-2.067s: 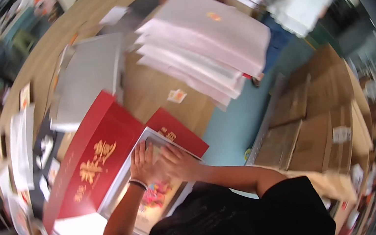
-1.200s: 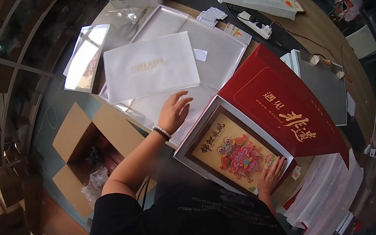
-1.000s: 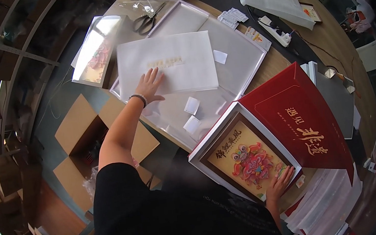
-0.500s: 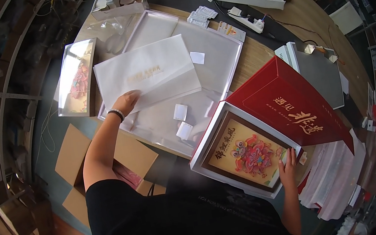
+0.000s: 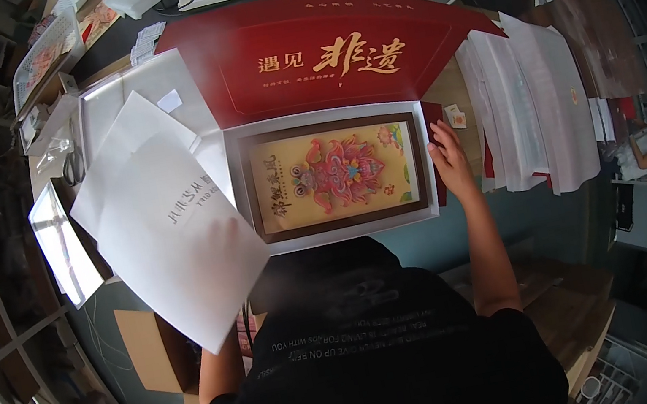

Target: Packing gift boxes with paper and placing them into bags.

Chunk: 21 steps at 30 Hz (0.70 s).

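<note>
At frame left, move the white sheet [image 5: 168, 219] without creasing; left hand's hidden grip I cannot tell, right hand [image 5: 451, 157] has fingers apart.

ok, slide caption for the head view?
Right hand at an open red box, framed picture inside; white sheet hides the left hand.

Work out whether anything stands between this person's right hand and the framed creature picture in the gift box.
Yes: the gift box's white right wall stands between the right hand and the framed creature picture. Nothing visible covers the picture from above; the red lid stands raised along the far side.
</note>
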Each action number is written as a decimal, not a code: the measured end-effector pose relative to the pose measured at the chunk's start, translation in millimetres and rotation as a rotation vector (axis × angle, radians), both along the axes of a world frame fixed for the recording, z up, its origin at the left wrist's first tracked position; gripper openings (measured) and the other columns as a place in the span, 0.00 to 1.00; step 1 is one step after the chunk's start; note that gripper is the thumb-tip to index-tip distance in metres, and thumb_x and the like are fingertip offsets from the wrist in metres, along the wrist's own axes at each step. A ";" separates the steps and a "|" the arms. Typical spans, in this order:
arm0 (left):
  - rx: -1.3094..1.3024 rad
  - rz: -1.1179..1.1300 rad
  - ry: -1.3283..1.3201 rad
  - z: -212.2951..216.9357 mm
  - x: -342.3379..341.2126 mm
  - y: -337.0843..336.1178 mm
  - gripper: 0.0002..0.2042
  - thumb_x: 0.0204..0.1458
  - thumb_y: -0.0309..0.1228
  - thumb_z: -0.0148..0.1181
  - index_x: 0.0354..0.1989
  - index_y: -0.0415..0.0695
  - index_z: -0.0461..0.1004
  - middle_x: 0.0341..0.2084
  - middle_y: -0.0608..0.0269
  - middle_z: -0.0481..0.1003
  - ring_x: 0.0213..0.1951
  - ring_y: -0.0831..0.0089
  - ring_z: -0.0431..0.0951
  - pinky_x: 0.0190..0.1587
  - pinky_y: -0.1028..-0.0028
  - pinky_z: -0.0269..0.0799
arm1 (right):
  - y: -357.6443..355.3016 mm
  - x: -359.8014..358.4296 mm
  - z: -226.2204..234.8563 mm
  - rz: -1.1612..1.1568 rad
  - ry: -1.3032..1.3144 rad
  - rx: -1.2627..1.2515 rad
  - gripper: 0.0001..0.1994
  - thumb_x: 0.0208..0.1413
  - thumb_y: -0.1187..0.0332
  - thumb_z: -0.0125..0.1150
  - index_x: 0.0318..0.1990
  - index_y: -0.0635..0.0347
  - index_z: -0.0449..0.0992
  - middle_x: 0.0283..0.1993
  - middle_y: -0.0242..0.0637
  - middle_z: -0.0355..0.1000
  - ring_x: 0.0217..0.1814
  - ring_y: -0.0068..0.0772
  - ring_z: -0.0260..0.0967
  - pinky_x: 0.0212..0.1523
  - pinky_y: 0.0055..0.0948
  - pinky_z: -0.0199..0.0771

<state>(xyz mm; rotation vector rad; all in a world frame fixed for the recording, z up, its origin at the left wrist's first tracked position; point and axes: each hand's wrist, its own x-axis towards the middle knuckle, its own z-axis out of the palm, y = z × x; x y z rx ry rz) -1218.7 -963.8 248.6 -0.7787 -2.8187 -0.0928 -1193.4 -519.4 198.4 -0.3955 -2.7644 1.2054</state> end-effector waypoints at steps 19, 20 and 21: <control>-0.180 -1.063 -0.344 -72.2 -21.8 130.2 0.14 0.43 0.29 0.58 0.38 0.47 0.63 0.64 0.58 0.51 0.66 0.54 0.47 0.64 0.45 0.41 | 74.4 -16.5 109.9 -0.168 0.494 -0.253 0.19 0.60 0.62 0.50 0.55 0.60 0.65 0.54 0.42 0.65 0.52 0.34 0.66 0.54 0.30 0.64; -0.120 -1.061 -0.335 -73.6 -22.9 130.7 0.18 0.43 0.29 0.58 0.43 0.48 0.62 0.64 0.58 0.50 0.66 0.54 0.46 0.64 0.45 0.40 | 71.3 -24.4 118.1 -0.140 0.556 -0.190 0.19 0.59 0.62 0.51 0.55 0.59 0.65 0.56 0.43 0.63 0.52 0.35 0.66 0.53 0.29 0.64; -0.123 -1.065 -0.334 -75.3 -23.0 130.9 0.18 0.43 0.29 0.58 0.43 0.48 0.62 0.64 0.58 0.50 0.66 0.54 0.46 0.64 0.45 0.40 | 64.7 -33.1 127.1 -0.145 0.558 -0.190 0.19 0.59 0.62 0.51 0.55 0.59 0.65 0.56 0.43 0.63 0.52 0.35 0.66 0.53 0.29 0.64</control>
